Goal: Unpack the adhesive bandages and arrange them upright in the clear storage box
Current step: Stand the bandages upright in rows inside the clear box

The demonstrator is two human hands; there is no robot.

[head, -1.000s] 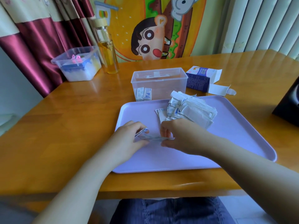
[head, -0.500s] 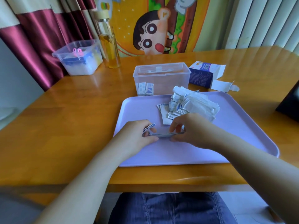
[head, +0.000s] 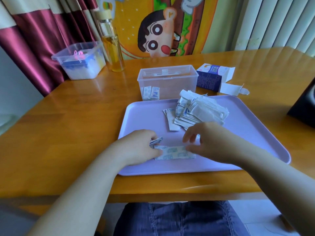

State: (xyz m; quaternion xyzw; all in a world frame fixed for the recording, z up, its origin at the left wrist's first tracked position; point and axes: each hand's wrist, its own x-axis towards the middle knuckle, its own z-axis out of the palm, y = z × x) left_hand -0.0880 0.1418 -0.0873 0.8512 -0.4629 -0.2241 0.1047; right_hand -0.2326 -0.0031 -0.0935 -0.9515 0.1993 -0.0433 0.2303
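Behind the wooden table [head: 71, 126] hang a striped curtain and a bright cartoon panel, with a pale radiator off to the side. On the table lies a wide lilac tray [head: 141, 116], and beyond its far edge stands the clear storage box [head: 167, 81], open at the top, with only a few bandages [head: 150, 93] standing upright against its front wall; most of the box looks unfilled, so I judge the task is at an early stage. Beside the box lies the opened blue carton [head: 208, 79], and further away stand a second plastic tub [head: 80, 60] and a glass bottle [head: 110, 43]. A loose pile of bandages [head: 201, 110] rests on the far part of the tray, just beyond the right hand [head: 214, 142]. Both hands meet over the near part of the tray, on a short strip of bandages [head: 175, 153] that lies flat, its long axis running from one hand to the other. The left hand [head: 136, 150] pinches the strip at its own end, the thumb pressed on top, and it also holds a few folded bandages [head: 156, 141] between the fingers. The right hand has its fingers spread and curved; its lower fingers seem to touch the other end of the strip, but I cannot tell if they really grip it. From this shared hold the box is straight ahead, past the pile, and well apart. The left hand already has the firmer hold, so I think it is better placed to carry the bandages forward.
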